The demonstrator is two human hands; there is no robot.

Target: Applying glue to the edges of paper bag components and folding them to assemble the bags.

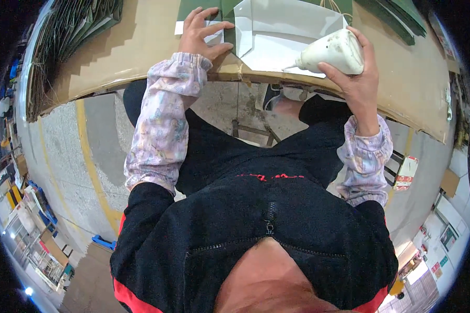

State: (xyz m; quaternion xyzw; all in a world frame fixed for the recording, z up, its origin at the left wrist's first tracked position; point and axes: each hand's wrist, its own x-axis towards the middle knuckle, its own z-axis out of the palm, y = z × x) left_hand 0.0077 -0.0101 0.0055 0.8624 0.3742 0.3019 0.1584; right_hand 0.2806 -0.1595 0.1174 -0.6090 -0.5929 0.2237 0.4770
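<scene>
My right hand (361, 86) is wrapped round a white plastic squeeze bottle (331, 51), tipped on its side with its thin nozzle pointing left. The bottle is over the near right part of an unfinished paper bag (282, 49), whose white inner side faces up and whose outside is dark green. A folded white flap stands at the bag's left part. My left hand (199, 35) rests with fingers spread on the green and white paper left of that flap. Thin cord handles (335, 6) show at the bag's far right; its far edge is cut off by the picture.
Brown cardboard (136, 49) covers the worktable, its worn edge nearest me. A thick stack of dark green folded paper bags (73, 44) stands at the left, with more green pieces (394, 18) at the far right. A dark stool frame (253, 129) shows below the table.
</scene>
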